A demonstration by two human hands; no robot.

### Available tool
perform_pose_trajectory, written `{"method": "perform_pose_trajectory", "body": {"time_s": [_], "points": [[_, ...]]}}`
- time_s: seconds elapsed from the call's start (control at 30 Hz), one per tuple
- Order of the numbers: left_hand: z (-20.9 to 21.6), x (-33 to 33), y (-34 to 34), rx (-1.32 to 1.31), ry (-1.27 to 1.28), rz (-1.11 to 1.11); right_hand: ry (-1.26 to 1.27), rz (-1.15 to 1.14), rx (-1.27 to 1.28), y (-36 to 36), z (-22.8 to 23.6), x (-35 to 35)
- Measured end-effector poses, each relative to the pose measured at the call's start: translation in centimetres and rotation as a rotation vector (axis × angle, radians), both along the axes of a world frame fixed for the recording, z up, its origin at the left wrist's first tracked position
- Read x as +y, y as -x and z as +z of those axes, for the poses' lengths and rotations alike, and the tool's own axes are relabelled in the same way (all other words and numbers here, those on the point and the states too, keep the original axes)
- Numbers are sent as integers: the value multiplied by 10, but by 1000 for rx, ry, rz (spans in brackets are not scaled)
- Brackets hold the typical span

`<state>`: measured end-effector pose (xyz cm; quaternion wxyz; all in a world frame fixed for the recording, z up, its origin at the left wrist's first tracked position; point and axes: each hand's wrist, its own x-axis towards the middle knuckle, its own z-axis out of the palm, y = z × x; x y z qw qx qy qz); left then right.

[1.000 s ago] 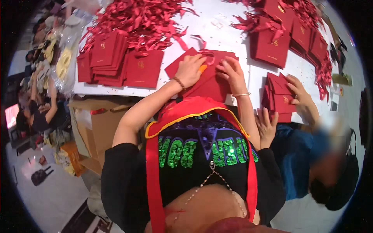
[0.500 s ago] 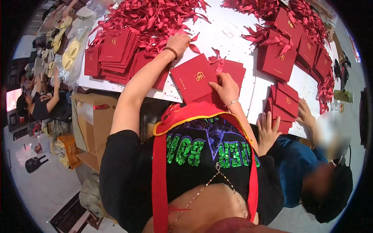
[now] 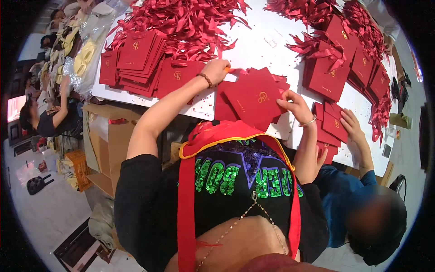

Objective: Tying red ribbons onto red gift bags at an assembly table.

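Observation:
On the white table (image 3: pixel 258 45) in front of me lies a red folder (image 3: pixel 253 97) with a small gold emblem, on top of other red folders. My right hand (image 3: pixel 297 105), with a bracelet at the wrist, grips that folder's right edge. My left hand (image 3: pixel 216 70), wearing a bead bracelet, is at the near edge of a big pile of red ribbons (image 3: pixel 181 22). Its fingers are closed around a short red ribbon (image 3: pixel 238 71), and an orange bit shows at the fingertips.
Stacks of red folders (image 3: pixel 136 54) lie at the table's left, with more (image 3: pixel 331 75) and further ribbons (image 3: pixel 362 27) on the right. A person in blue (image 3: pixel 349 199) beside me on the right has a hand (image 3: pixel 351 124) on red folders. A cardboard box (image 3: pixel 113 136) stands below the table's left edge.
My left hand went from the folder up into the ribbon pile and has drawn back a little with a ribbon. The red folder has shifted under my right hand.

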<state>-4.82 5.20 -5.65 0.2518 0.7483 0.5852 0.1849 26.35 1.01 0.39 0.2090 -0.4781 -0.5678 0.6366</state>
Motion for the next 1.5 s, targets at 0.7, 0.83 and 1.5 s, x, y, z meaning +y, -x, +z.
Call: {"method": "perform_pose_trajectory", "body": {"time_s": [0.7, 0.83, 1.5], "points": [[-4, 3, -2, -55, 177, -391, -190, 322, -298, -13, 30, 26], [6, 12, 7, -165, 266, -449, -432, 301, -341, 13, 16, 29], [75, -39, -7, -919, 335, -138, -1071, 130, -691, 65, -12, -1]]}}
